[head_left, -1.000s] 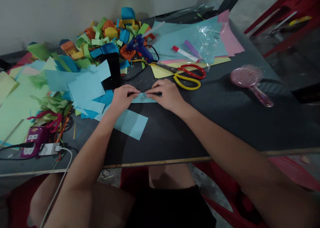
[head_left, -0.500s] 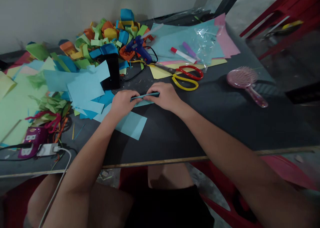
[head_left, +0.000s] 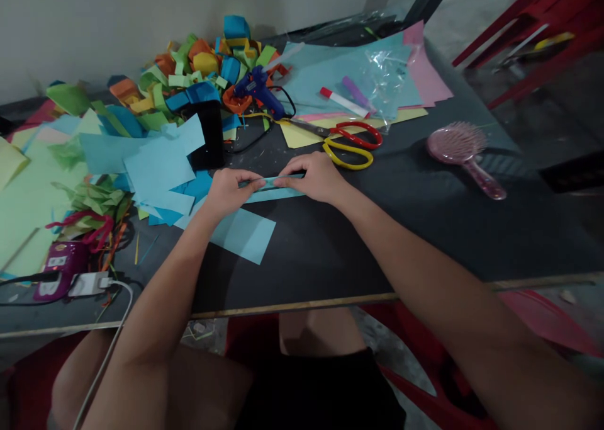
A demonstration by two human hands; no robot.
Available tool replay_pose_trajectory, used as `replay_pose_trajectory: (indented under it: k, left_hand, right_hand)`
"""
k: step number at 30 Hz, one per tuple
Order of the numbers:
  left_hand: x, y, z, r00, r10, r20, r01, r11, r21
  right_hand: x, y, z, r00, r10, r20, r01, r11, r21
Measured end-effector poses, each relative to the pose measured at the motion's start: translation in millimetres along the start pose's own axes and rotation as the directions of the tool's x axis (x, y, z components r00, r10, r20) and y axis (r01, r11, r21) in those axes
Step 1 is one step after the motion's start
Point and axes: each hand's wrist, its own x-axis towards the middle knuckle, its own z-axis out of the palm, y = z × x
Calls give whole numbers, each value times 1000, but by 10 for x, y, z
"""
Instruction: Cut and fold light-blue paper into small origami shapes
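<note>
Both hands pinch one narrow piece of light blue paper [head_left: 278,194], which looks folded along its length, over the dark table. My left hand [head_left: 229,192] is closed on its left part, with the thumb at the near fold. My right hand [head_left: 319,176] grips the right part, its thumb and fingertips almost meeting those of the left. The far side of the fold is partly hidden by my fingers. A flat light blue paper rectangle [head_left: 246,233] lies just below my left hand. Beyond my right hand rest scissors [head_left: 349,145] with one red and one yellow handle.
Curled coloured paper pieces [head_left: 205,62] are heaped at the back, beside a blue glue gun [head_left: 259,91]. Loose blue sheets [head_left: 158,165] and a black stand [head_left: 213,134] are at left. A pink hairbrush [head_left: 465,153] lies right. A white cable [head_left: 123,316] hangs over the front edge.
The folded paper has tilted, so more of its near face shows as a flat band. My left fingertips have slid right along it, closer to my right thumb.
</note>
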Motion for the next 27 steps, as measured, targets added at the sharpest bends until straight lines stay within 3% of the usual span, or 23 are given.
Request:
replay_pose_trajectory:
  k: [3, 8, 27]
  left_hand:
    - [-23, 46, -17, 988, 27, -151, -27, 1000, -3]
    - [-75, 124, -67, 925, 110, -363, -91, 993, 69]
    - [-68, 71, 11, 910, 139, -392, -158, 987, -17]
  right_hand:
    - [-32, -79, -26, 997, -22, -76, 24, 999, 30]
    - [-103, -265, -57, 976, -40, -214, 65, 992, 109]
    - [-88, -234, -63, 964, 165, -209, -93, 944, 317]
